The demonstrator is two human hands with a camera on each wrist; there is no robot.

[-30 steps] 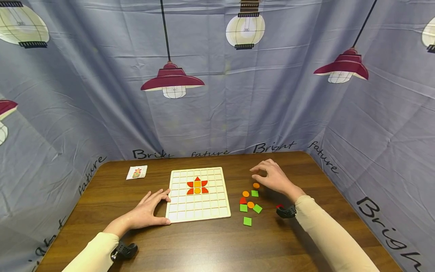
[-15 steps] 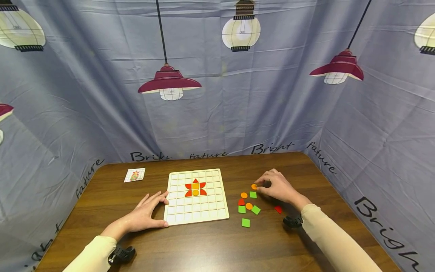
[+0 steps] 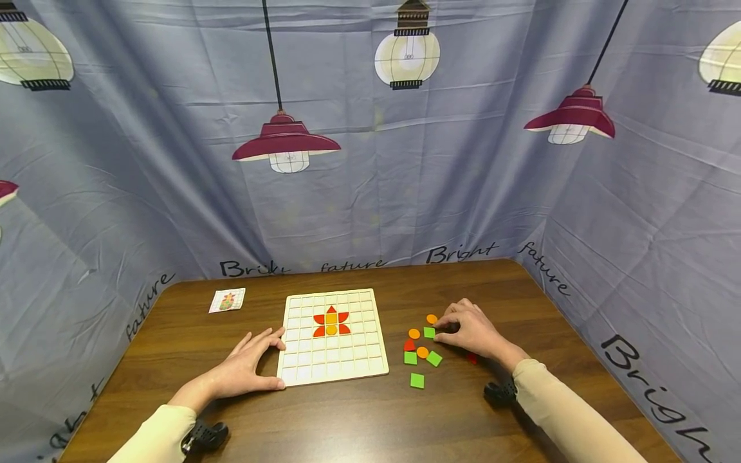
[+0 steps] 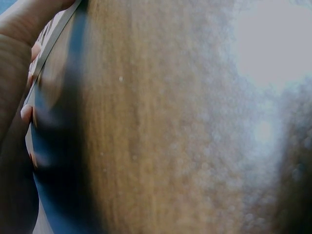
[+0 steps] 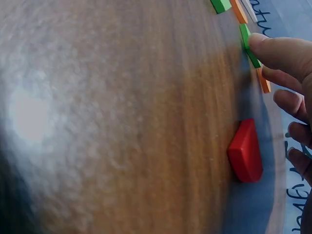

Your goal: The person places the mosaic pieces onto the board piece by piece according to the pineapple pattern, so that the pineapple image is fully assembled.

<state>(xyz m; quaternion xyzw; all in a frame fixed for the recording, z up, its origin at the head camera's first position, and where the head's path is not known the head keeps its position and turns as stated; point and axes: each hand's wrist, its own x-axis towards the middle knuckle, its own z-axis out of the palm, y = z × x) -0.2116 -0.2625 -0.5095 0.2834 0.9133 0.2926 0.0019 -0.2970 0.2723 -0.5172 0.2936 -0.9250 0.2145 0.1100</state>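
My left hand (image 3: 243, 366) rests at the left edge of a pale gridded board (image 3: 347, 360). Its thumb touches near the front left corner and its fingertips meet the side higher up. On the board lies a figure of red pieces (image 3: 331, 309) around a yellow square and a yellow circle (image 3: 331, 330). My right hand (image 3: 477, 331) is over the loose pieces, thumb and index finger apart beside a green square (image 3: 429, 332). In the right wrist view the thumb tip overlaps that green square (image 5: 249, 46); whether it presses it, I cannot tell.
Several orange circles (image 3: 413, 334), green squares (image 3: 417, 381) and a red piece (image 3: 410, 345) lie right of the board. Another red piece (image 5: 246, 152) lies under the right wrist. A printed pattern card (image 3: 227, 300) is at the back left. A cloth curtain (image 3: 370, 193) borders the table.
My right hand has come down and toward me, from above the farthest orange circle to beside the green square. The left hand stays at the board, and the head view has shifted slightly.
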